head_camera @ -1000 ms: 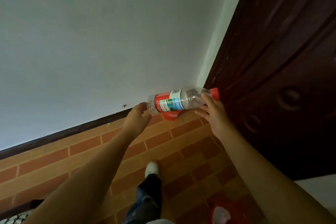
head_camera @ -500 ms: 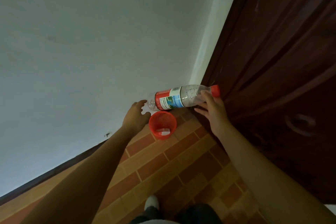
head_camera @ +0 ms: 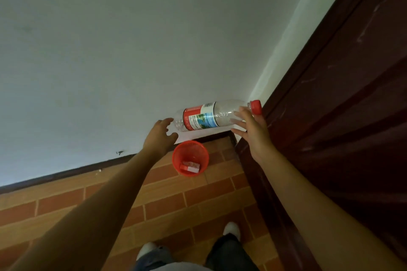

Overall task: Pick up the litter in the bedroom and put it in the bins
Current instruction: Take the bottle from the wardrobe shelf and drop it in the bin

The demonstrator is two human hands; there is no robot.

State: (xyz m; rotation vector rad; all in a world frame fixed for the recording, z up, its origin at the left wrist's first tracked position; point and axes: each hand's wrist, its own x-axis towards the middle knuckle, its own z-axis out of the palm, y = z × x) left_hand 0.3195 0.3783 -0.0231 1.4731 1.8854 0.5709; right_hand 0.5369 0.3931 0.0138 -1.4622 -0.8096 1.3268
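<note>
Bottle (head_camera: 211, 116) label print too small, unreadable

I see a plain white wall (head_camera: 110, 50) in front of me. A dark strip (head_camera: 66, 175) runs along its bottom edge. The floor (head_camera: 176, 204) looks like orange and red bricks. A big dark brown wooden door (head_camera: 341, 116) fills the right side. Two white shoes (head_camera: 231, 227) and dark trouser legs (head_camera: 229, 253) show at the bottom.
</note>
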